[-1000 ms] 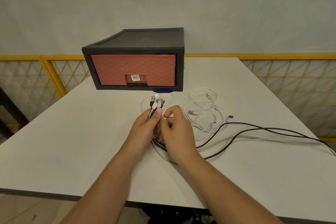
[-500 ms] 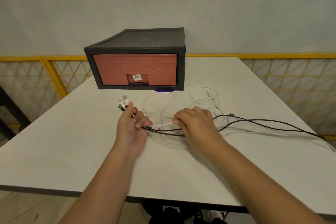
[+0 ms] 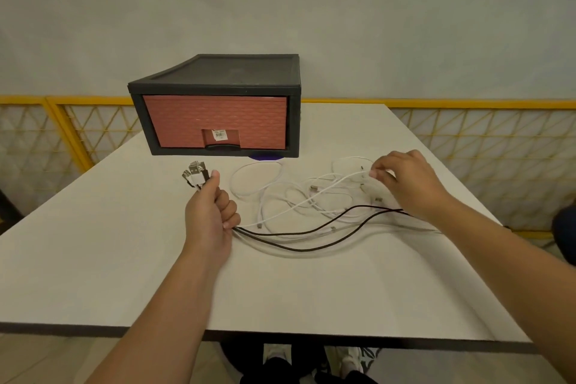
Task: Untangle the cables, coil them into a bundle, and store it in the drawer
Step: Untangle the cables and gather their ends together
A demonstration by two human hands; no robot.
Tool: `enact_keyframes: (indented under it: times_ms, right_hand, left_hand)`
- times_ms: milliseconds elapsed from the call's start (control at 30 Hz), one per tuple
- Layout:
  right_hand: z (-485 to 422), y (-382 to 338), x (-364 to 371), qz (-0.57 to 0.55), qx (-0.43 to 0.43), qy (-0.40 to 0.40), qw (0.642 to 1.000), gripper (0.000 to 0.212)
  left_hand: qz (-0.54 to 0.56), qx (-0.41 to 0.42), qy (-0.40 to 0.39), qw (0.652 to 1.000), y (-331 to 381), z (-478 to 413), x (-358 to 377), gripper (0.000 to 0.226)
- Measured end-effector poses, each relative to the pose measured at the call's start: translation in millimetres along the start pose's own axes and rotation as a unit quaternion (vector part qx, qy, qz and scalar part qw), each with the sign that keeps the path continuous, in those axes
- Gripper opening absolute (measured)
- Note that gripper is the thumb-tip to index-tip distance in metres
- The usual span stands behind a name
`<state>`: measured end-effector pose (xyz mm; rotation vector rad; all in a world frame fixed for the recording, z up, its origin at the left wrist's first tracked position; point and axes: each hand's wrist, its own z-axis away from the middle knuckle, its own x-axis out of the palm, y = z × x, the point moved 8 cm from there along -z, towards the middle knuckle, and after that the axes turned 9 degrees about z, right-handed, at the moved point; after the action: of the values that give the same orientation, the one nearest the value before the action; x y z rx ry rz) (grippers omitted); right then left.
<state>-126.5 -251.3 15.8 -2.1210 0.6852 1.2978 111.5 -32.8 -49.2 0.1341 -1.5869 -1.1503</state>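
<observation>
Untangling on the table [image 3: 124,259], the shut drawer [image 3: 215,121] beyond both grips. Clenching the cables [image 3: 311,196] by their plug ends [image 3: 196,176] in the left grip [image 3: 212,215], pinching a white strand [image 3: 343,181] in the right grip [image 3: 405,184], with loops sprawling between. Next, likely needing each strand drawn free before coiling.

Two hands: left hand [image 3: 208,221], right hand [image 3: 408,184]; one drawer [image 3: 215,125]; one table [image 3: 93,259]; two black cables [image 3: 296,249]; white cables [image 3: 324,192], count unclear.

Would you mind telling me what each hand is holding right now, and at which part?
The left hand grips the cables just behind their bunched plugs; the right hand pinches one white cable, apparently mid-length.
</observation>
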Motion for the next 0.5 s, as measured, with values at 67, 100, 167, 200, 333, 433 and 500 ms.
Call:
enact_keyframes:
  times_ms: [67,100,167,200,333,433,500]
  right_hand:
    - [-7,-2,-10,-0.052,0.003,0.008,0.999,0.017]
    - [-11,-6,-15,-0.084,0.003,0.011,0.996,0.017]
    - [-18,-20,-28,-0.134,0.001,0.017,0.991,0.015]
    - [-22,-29,-34,-0.146,-0.007,0.02,0.989,0.013]
    - [-32,-86,-53,-0.041,-0.122,0.029,0.991,0.016]
    - [-27,-131,-49,0.008,-0.196,-0.003,0.981,0.019]
    - [-19,-155,-41,0.018,-0.228,-0.027,0.973,0.02]
  left_hand:
    - [-0.026,0.009,-0.002,1.0,1,0,0,0.044]
    - [-0.039,0.015,-0.003,0.999,1,1,1,0.042]
    - [-0.058,0.024,-0.003,0.998,1,3,2,0.04]
    - [-0.065,0.027,-0.002,0.998,2,4,3,0.039]
    - [-0.095,0.04,-0.008,0.995,3,5,5,0.033]
    - [-0.134,0.051,-0.031,0.989,3,7,9,0.027]
    - [-0.153,0.054,-0.05,0.986,3,9,13,0.026]
